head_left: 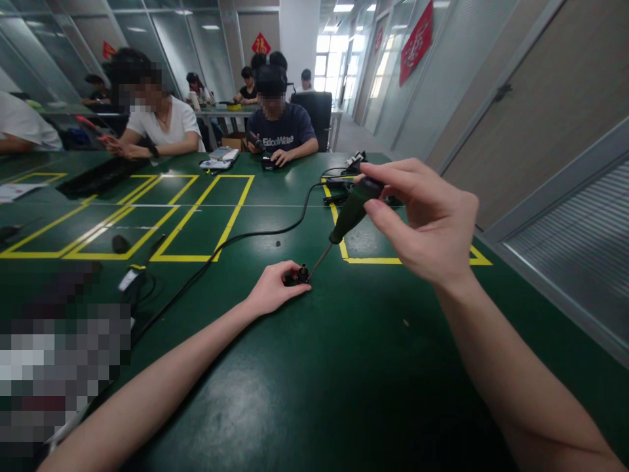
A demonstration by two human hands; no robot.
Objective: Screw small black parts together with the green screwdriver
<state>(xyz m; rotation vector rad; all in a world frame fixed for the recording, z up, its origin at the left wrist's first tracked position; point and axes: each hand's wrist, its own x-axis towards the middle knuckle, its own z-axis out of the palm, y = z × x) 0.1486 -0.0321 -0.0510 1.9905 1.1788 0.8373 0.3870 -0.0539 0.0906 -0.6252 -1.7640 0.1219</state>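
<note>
Small black part (pixel 303 275) sits low at the worktop (pixel 373 373), pinched between the left hand's (pixel 274 287) thumb and fingers. Reaching down to it from its upper right is a screwdriver (pixel 351 213), its handle end held in the right hand's (pixel 427 219) fingertips; whether the tip is seated in anything on the part is too small to tell. Good work here probably calls for bringing the slanted shaft into line with whatever it engages, pressing gently, and bracing the part firmly, with the left fingertips out of the tip's path should it slip. Beyond the part and to its left runs a black cable (pixel 260 233), which a sweeping wrist might snag; yellow tape (pixel 373 261) lies to the part's far right, with dark devices (pixel 339 191) farther beyond. Most room for shifting seems to be on the part's near side; the worktop's slanting edge is well to its right.
</note>
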